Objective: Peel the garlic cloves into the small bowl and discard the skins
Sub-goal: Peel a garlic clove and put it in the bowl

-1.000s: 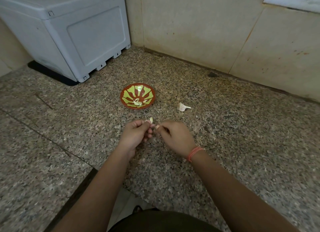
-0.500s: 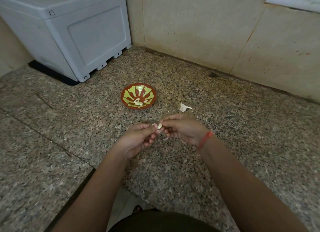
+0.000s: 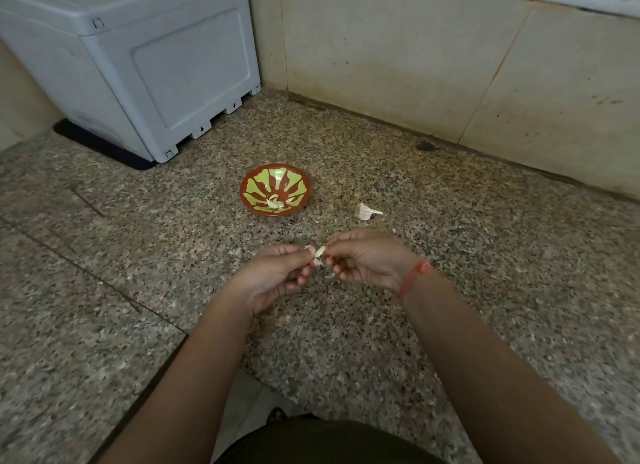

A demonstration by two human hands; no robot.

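Left hand [image 3: 277,276] and right hand [image 3: 367,259] meeting fingertip to fingertip above the speckled granite counter [image 3: 485,255], both pinching one garlic clove [image 3: 319,251], loose skin [image 3: 329,275] beneath, small red-and-green bowl [image 3: 276,190] beyond holding peeled cloves [image 3: 275,204], garlic remnant [image 3: 367,211] to its right.

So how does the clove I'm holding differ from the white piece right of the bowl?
The small pale garlic clove is pinched between left hand and right hand; the white ribbed garlic piece lies free on the granite counter. The clove looks smaller; the piece has a stalk.
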